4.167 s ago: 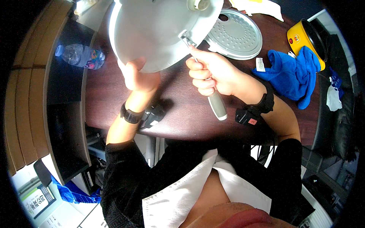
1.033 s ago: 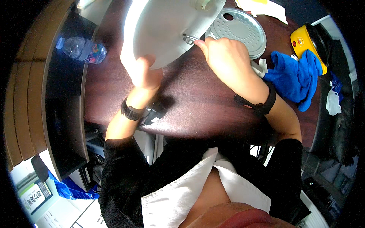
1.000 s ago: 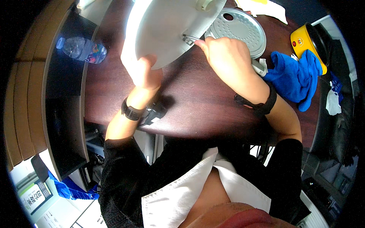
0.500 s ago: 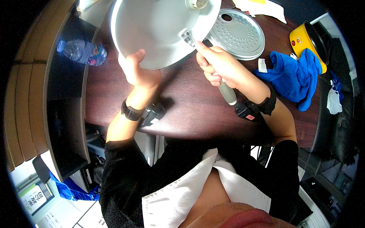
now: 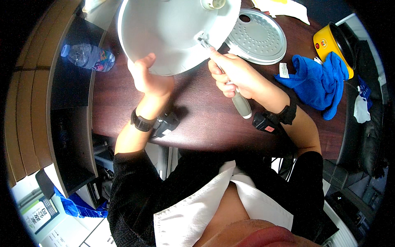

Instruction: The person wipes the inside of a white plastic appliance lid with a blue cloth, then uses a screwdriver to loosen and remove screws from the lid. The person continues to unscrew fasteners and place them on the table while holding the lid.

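A large, shallow, pale grey round plastic cover [image 5: 164, 37] is tilted up over the far middle of the table, its inner side facing me. My left hand [image 5: 148, 76] is closed on its lower left rim, with the thumb on the inside. My right hand [image 5: 234, 74] grips a grey-handled tool [image 5: 242, 106] with a narrow metal head; its exact kind is unclear. The tool's head meets the cover's inner face beside a small fitting [image 5: 200, 36]. A round, cup-like socket [image 5: 213, 3] sits farther up on the cover.
Behind my right hand lies a grey round lid [image 5: 261, 39] with dimples and one hole. A blue cloth [image 5: 319, 82] is bunched at the right, against a yellow pot [image 5: 329, 45]. A water bottle [image 5: 88, 57] lies at the left. Both wrists wear black strapped devices.
My right hand and the tool have shifted slightly left, and the tool's handle has tipped a little. The cover has moved very slightly; my left hand stays on its rim.
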Action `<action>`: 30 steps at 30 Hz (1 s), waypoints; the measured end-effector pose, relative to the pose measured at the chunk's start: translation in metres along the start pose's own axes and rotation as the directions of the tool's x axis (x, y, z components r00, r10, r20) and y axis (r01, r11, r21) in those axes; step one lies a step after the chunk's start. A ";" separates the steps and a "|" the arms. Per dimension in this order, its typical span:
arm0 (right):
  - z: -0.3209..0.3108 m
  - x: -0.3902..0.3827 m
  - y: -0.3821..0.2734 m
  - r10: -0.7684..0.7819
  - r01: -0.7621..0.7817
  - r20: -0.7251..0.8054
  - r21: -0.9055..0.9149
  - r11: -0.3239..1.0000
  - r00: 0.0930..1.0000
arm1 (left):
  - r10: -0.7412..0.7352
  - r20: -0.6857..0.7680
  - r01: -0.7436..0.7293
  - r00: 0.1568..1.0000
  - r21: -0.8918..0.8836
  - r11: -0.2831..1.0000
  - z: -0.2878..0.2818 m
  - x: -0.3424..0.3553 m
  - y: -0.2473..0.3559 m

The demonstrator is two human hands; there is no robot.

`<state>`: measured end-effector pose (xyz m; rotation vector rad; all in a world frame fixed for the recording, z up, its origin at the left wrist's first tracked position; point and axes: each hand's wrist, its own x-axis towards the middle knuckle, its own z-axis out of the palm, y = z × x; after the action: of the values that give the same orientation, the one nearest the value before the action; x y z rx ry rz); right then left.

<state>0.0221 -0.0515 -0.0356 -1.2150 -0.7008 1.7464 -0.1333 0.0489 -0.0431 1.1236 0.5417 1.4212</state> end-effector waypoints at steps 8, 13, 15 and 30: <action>-0.011 0.022 0.013 -0.715 0.256 -0.051 -0.914 0.314 0.697 | 0.032 0.080 -0.033 0.996 -0.001 0.999 -0.004 -0.003 0.002; -0.005 0.006 0.004 -0.785 -0.067 0.032 -0.993 -0.093 0.619 | 0.237 -0.014 -0.236 0.971 0.053 0.970 -0.002 -0.006 -0.009; -0.006 0.001 -0.002 -0.780 -0.125 0.028 -0.983 -0.135 0.625 | 0.241 0.144 -0.260 0.960 0.137 0.956 0.007 -0.004 0.007; -0.001 -0.003 -0.002 -0.058 0.048 -0.075 -0.125 0.991 0.995 | 0.027 -0.001 -0.027 1.000 -0.024 0.999 -0.001 0.000 0.001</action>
<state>0.0243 -0.0534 -0.0326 -1.3293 -0.7966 1.6221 -0.1345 0.0485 -0.0427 1.1154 0.5096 1.4481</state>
